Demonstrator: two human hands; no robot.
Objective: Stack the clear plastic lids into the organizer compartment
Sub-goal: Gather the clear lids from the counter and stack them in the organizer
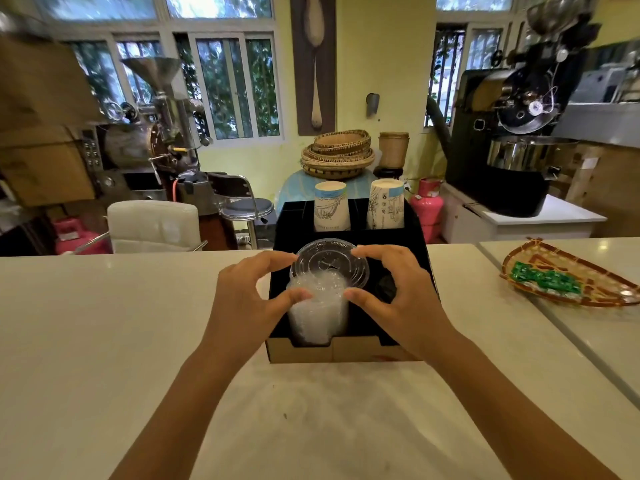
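Lids [320,306] of clear plastic stand stacked in the front-left compartment of the black organizer [415,244] at 12 o'clock on the pale worktop [104,323]. One tilted lid [329,263] sits on top of the stack. The left hand [242,292] and right hand [398,289] flank it, each grip pinching the stack between thumb and fingers. Two paper cups [330,206] stand upside down in the rear compartments. A woven tray [571,278] lies at 2 o'clock.

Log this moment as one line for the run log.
hands: left and right holding lid stack | top lid tilted | organizer: stack in front left compartment | paper cups behind
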